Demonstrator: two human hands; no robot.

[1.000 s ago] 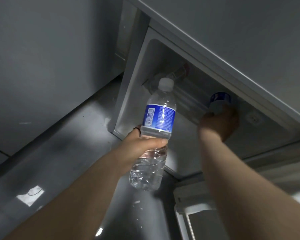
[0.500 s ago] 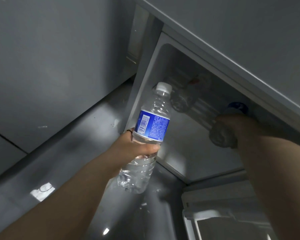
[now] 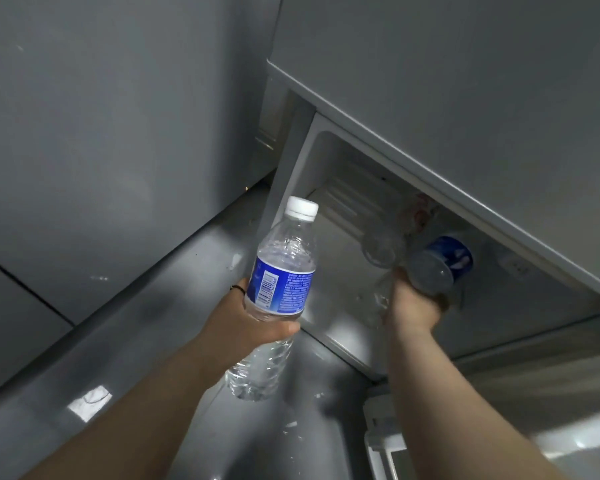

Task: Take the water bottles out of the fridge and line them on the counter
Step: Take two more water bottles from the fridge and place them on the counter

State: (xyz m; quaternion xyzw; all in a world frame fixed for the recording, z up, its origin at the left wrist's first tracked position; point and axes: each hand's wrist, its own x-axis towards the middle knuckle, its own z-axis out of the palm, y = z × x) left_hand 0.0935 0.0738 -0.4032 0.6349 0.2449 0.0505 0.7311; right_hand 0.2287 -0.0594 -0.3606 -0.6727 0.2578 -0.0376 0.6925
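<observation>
A glossy grey floor (image 3: 146,334) is running under everything, with flat grey panels (image 3: 101,133) rising on the left.

Nearest, the left hand (image 3: 253,323) is wrapping fingers and thumb round the waist of a full water bottle (image 3: 281,271), just under its blue label. It is holding the bottle roughly upright, white cap leaning away, outside the fridge (image 3: 326,161) and above the floor.

Further in, the right hand (image 3: 413,306) is reaching into the open fridge and curling up round the base end of a second bottle (image 3: 437,268), which is lying on its side with its base towards the camera. Just beside that one, on the left, a third bottle (image 3: 381,249) is lying, clear and blurred. A grey slab (image 3: 465,98) is overhanging the compartment; whether it is the desk I cannot tell.

These bottles are probably fairly heavy when full, thin-walled enough to give under a squeeze, and possibly cold and slick. The end grip on the lying bottle looks the weaker hold. Taking it round the middle, as the left hand is doing, should be steadier for standing it on the desk.
</observation>
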